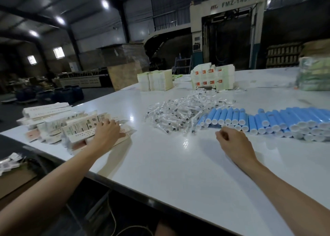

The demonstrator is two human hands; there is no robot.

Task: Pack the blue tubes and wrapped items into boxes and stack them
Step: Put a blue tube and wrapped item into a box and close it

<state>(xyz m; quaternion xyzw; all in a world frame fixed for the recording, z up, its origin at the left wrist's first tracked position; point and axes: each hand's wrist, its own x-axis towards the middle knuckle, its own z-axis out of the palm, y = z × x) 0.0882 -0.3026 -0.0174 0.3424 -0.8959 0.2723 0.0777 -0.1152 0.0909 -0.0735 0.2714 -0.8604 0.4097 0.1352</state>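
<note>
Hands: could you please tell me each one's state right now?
Left hand: open, resting on the flat boxes.
Right hand: fingers curled, holding nothing.

Glossy white bench [178, 164], sky-blue tubes [232, 115] with white caps, clear wrapped items [178, 108] with dark tips, cream boxes [80, 126] printed in grey with rows of dots, far white cartons [212, 78] with orange-red squares
</note>
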